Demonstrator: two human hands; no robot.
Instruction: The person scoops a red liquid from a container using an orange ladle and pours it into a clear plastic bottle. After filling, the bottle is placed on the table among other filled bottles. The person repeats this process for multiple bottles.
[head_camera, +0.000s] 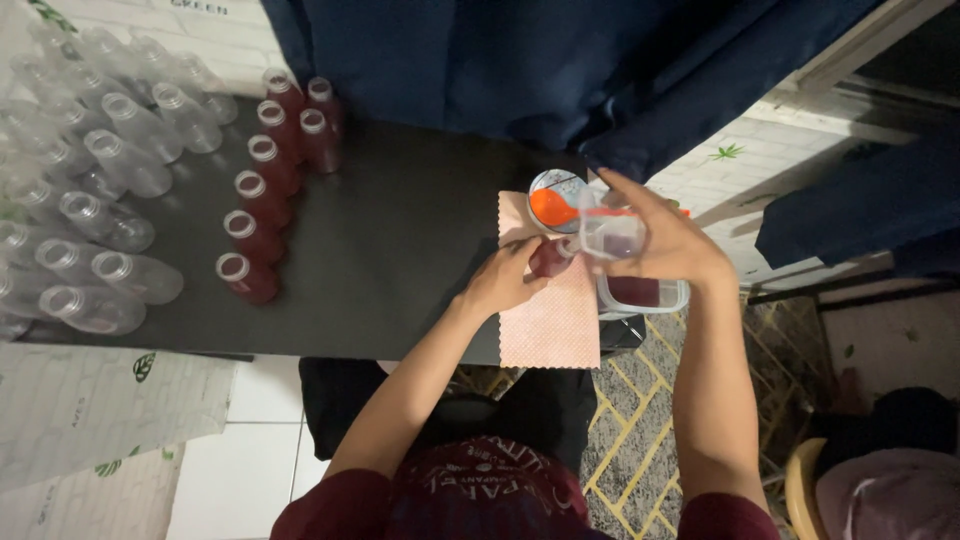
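Observation:
My left hand grips a small bottle of dark red liquid standing on a pink cloth. My right hand holds a small clear plastic cup tilted over the bottle's mouth. Just beyond sits a round container with an orange funnel or scoop in it. Under my right hand is a clear square tub holding dark red liquid.
Several filled red bottles without caps stand in rows on the black table. Several empty clear bottles crowd the left end. Dark blue fabric hangs at the far side. A patterned floor lies to the right.

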